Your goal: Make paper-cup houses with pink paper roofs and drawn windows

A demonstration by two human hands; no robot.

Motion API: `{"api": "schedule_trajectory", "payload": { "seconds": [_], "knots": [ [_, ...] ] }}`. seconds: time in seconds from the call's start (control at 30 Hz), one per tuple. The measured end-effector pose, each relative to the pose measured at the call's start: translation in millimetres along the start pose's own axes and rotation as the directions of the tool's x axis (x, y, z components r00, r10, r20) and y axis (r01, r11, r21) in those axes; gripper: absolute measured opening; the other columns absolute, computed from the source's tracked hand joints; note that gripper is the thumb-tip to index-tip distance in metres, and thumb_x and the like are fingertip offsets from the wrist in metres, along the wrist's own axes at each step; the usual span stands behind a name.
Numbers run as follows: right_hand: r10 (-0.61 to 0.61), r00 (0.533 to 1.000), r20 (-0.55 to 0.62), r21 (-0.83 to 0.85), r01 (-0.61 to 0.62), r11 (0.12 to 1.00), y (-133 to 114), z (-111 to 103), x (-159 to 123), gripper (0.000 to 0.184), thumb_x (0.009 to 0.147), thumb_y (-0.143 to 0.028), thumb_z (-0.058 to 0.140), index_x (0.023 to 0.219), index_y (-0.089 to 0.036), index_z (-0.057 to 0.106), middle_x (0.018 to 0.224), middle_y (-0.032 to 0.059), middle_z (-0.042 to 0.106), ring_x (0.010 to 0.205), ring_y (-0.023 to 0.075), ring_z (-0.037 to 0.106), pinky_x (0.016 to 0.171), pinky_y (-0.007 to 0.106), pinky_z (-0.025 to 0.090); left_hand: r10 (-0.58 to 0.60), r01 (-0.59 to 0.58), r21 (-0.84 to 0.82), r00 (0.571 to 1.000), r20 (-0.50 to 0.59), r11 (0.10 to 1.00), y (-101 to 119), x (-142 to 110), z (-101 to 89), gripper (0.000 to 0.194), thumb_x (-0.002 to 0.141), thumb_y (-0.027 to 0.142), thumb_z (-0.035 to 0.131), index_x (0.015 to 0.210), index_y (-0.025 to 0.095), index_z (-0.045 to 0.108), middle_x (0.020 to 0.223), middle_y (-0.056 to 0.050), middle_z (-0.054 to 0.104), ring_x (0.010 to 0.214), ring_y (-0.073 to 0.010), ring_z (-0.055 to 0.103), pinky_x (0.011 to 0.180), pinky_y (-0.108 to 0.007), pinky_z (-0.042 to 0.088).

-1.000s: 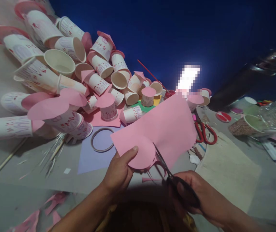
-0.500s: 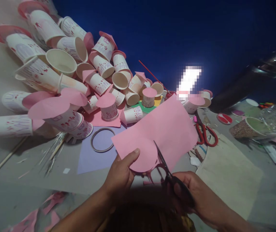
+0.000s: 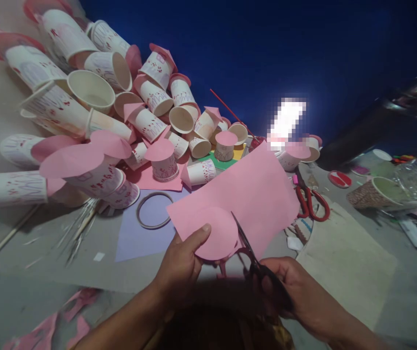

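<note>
My left hand point(image 3: 181, 265) pinches the lower edge of a pink paper sheet point(image 3: 252, 194), thumb on top, beside a round shape partly cut out of it. My right hand point(image 3: 286, 287) is closed around the dark handles of black scissors point(image 3: 246, 245). Their blades sit in the paper at the right edge of the round shape. A thin pink strip of cut paper curls down below the blades.
A heap of white paper cups point(image 3: 95, 112), several with pink paper lids, fills the left and centre. A ring point(image 3: 154, 210) lies on a lilac sheet point(image 3: 138, 238). Red scissors point(image 3: 310, 201) lie to the right. Pink scraps point(image 3: 65, 321) lie at lower left. More cups point(image 3: 379, 192) stand far right.
The scissors have advanced a little along the curve of the round shape, and the paper has turned slightly in my left hand. Both hands keep their grips.
</note>
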State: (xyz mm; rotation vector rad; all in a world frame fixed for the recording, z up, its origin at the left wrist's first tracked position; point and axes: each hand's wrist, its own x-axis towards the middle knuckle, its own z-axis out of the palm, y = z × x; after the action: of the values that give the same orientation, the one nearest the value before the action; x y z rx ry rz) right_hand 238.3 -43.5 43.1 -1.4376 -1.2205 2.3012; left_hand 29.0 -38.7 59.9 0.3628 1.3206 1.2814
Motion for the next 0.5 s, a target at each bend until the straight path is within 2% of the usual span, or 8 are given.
{"api": "schedule_trajectory", "payload": {
  "seconds": [0.17,0.27,0.37,0.5],
  "knots": [
    [0.033,0.999,-0.019,-0.001,-0.033,0.999,-2.1,0.5,-0.5,0.078,0.051,-0.093,0.073,0.065,-0.019,0.052,0.052,-0.0061,0.044,0.047,0.0057,0.032,0.045,0.022,0.019,-0.016,0.018,0.022,0.997,-0.072,1.000,0.7,-0.5,-2.8,0.034,0.054,0.038,0.091,0.070,0.014,0.075,0.066,-0.005,0.072,0.069,-0.0220,0.066,0.071,-0.033,0.059],
    [0.041,0.999,-0.032,-0.010,-0.041,0.999,-2.8,-0.3,-0.9,0.077,0.051,-0.092,0.074,0.063,-0.019,0.051,0.050,-0.0071,0.042,0.046,0.0053,0.029,0.044,0.022,0.018,-0.019,0.022,0.049,0.997,-0.073,0.999,0.6,-1.7,-4.2,0.037,0.053,0.040,0.093,0.068,0.013,0.074,0.063,-0.005,0.071,0.075,-0.0253,0.068,0.078,-0.035,0.059],
    [0.037,0.999,-0.022,-0.018,-0.037,0.999,-2.1,-2.2,-1.7,0.072,0.056,-0.086,0.077,0.063,-0.019,0.052,0.049,-0.0067,0.044,0.045,0.0054,0.030,0.044,0.022,0.018,-0.031,0.031,0.001,0.998,-0.046,1.000,0.4,-1.7,-5.0,0.040,0.054,0.043,0.093,0.071,0.012,0.074,0.065,-0.006,0.072,0.073,-0.0257,0.069,0.075,-0.036,0.059],
    [0.019,1.000,-0.002,-0.039,-0.019,0.999,-4.5,-5.0,-3.8,0.058,0.068,-0.070,0.080,0.064,-0.019,0.053,0.049,-0.0068,0.045,0.044,0.0052,0.028,0.044,0.021,0.021,-0.009,0.010,-0.062,1.000,0.022,0.998,-1.3,1.7,-7.1,0.039,0.057,0.040,0.092,0.077,0.011,0.074,0.070,-0.007,0.075,0.072,-0.0249,0.069,0.071,-0.035,0.058]
  ]
}}
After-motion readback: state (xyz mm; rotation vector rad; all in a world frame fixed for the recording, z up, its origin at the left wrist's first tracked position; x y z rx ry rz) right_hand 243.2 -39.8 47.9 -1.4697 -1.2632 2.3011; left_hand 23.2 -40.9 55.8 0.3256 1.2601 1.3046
